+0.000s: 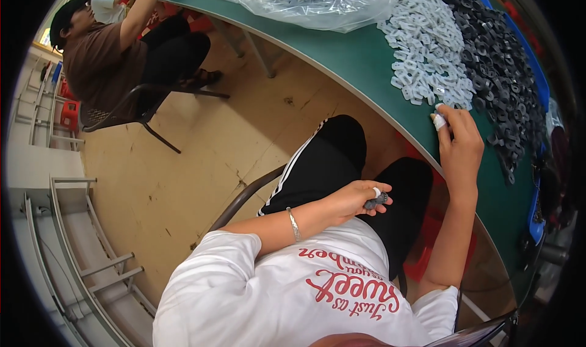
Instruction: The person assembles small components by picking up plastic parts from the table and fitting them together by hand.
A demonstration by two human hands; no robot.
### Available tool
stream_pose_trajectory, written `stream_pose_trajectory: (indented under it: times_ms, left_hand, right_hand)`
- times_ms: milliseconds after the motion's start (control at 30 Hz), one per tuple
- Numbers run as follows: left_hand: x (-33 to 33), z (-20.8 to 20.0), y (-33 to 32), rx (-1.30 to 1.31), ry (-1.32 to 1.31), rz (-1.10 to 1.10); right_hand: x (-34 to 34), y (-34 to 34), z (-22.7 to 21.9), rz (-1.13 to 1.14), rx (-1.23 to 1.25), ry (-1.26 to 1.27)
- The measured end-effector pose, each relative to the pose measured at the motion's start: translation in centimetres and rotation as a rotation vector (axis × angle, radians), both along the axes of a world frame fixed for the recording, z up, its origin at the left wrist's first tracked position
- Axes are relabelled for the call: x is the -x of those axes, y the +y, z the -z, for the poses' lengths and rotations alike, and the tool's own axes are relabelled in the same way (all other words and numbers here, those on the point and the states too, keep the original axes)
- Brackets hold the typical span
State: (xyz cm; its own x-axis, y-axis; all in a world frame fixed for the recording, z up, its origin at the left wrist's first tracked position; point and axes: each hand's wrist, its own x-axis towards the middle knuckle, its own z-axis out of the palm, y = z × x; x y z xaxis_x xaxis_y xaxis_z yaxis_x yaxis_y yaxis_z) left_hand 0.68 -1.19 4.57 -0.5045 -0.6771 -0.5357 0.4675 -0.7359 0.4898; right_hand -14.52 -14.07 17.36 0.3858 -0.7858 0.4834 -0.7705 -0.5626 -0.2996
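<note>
The left hand (372,199) is away from the tabletop (360,54), above the lap, and its grip is closed, with bent fingers and the thumb, around a few small dark parts (377,201). The right hand (458,136) is over the tabletop, near the close edge, with its fingertips just beside the near end of the pale heap (427,48); its thumb and fingers are bent, but I cannot tell whether this grip has caught a piece. In my judgement, the first danger is a drop: the parts in the left hand are small and bunched, so if the fingers become loose, one could slip between them and fall on the black trousers (323,158) or to the floor (183,164), where no tabletop would stop it. The second danger is mixing, because the pale heap touches the dark heap (500,72), which lies toward the far edge; a careless sweep of the right hand could push pieces across this border. The white finger wraps (439,121) (useful protection, perhaps) may also reduce the feeling, so that two pieces are taken instead of one. Finally, pulling roughly might drag loose pieces toward the close edge and over it.
</note>
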Motion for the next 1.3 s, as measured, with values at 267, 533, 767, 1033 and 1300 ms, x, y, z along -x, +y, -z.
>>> stream_pose_trajectory:
  times_ms: [267,533,767,1033,1300]
  left_hand:
    - [-0.6,1.5,-0.6,-0.018,0.051,-0.116]
    - [-2.3,-0.3,-1.9,0.025,0.006,-0.202]
    - [-2.1,0.1,-1.6,0.022,0.077,-0.21]
    - [-1.5,-0.2,-1.6,0.078,0.159,-0.221]
    - [-2.0,0.4,-1.3,0.104,0.093,-0.22]
  right_hand:
    - [0.4,0.3,0.2,-0.036,0.088,0.117]
    - [1.4,0.5,0.2,0.007,-0.058,-0.004]
    - [1.0,6.2,0.9,-0.083,-0.626,-0.832]
    - [1.7,9.7,8.3,-0.16,-1.046,-1.023]
    - [0.6,9.2,9.2,-0.047,-1.062,-1.009]
